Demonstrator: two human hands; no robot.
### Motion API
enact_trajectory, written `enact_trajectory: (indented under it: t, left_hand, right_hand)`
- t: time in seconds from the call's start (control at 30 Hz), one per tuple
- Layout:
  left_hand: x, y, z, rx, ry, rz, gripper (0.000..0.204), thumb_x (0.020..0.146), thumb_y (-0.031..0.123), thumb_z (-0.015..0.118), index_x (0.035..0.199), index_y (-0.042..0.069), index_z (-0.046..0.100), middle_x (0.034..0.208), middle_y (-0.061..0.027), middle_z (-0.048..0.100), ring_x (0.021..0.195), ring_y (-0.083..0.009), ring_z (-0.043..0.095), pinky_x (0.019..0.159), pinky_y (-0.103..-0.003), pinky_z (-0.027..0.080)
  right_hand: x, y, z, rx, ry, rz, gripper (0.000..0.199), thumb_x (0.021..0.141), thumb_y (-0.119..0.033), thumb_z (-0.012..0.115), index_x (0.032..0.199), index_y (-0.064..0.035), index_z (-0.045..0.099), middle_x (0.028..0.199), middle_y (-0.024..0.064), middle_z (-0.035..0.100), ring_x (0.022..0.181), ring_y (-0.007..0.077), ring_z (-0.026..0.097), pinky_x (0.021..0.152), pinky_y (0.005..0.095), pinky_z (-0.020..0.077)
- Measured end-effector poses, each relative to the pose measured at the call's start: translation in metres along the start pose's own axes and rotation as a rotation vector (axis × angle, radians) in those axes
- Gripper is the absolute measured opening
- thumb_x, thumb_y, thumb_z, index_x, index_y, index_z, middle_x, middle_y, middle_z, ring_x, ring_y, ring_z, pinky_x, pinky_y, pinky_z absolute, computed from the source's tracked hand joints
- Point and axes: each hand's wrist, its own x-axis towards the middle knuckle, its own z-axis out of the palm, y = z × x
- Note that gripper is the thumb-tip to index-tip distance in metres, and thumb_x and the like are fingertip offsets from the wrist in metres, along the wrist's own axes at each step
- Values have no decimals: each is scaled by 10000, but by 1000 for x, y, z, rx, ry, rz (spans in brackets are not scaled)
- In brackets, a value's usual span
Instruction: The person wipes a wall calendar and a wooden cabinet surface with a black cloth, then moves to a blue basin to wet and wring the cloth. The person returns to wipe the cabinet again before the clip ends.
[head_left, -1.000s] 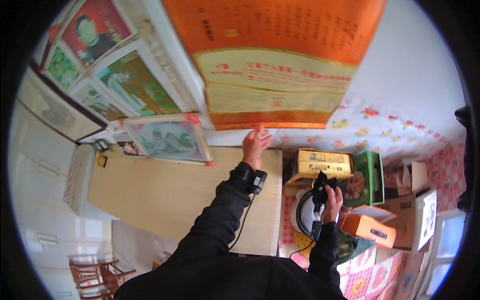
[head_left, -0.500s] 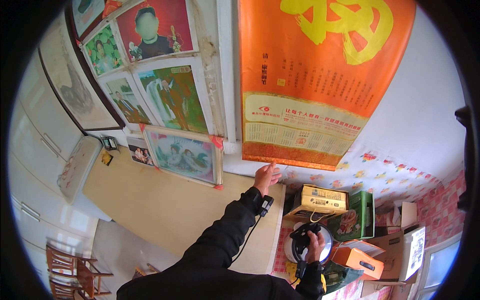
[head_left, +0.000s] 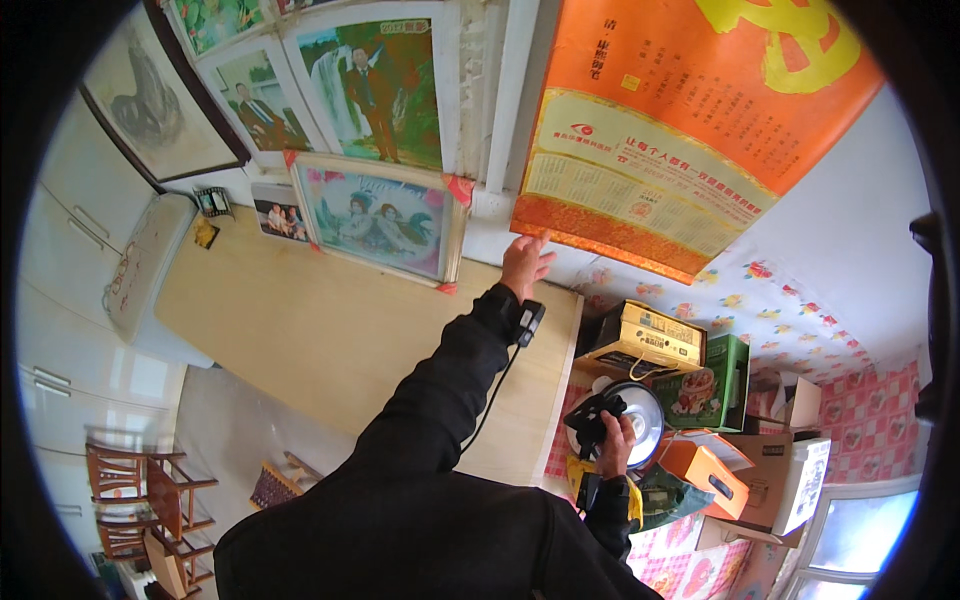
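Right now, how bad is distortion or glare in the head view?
Head view: strong fisheye, with the wooden table edges bowing and a black vignette ringing the frame; window at lower right blown out; left hand at the orange poster sharp, right hand shadowed.

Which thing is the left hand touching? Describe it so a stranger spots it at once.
Start at the long wooden counter against the wall. Above its right end hangs a big orange wall calendar, whose lower edge the left hand touches. Unlike the framed pictures to its left, it is unframed, bright orange paper.
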Motion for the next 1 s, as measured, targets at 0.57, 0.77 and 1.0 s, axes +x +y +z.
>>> enact_trajectory:
  t: [0.57, 0.77, 1.0]
  left_hand:
    - [0, 14, -8, -14, -43, -70, 505, 1028, 486, 748, 1356, 122, 628, 1353, -92, 723, 1175, -248, 714, 974, -408, 516]
    - [-9, 12, -10, 25, -65, -62, 571, 1038, 498, 721, 1437, 103, 616, 1369, -100, 722, 1172, -244, 713, 993, -397, 519]
    - [-53, -2, -54, 25, -24, -54, 452, 1075, 436, 667, 1355, 81, 653, 1260, -107, 758, 1115, -221, 729, 967, -374, 548]
  right_hand:
    - [-19, -24, 27, 141, -48, 111, 249, 968, -187, 770, 1104, 4, 684, 970, 53, 740, 828, 146, 708, 710, 279, 567]
    - [-25, -51, 38, 147, -42, 73, 289, 980, -161, 754, 1177, 34, 671, 1033, 77, 744, 915, 150, 710, 796, 266, 557]
    - [-11, -115, 83, 238, -139, 126, 286, 1016, -134, 731, 1243, 25, 663, 1081, 55, 732, 955, 122, 670, 847, 259, 534]
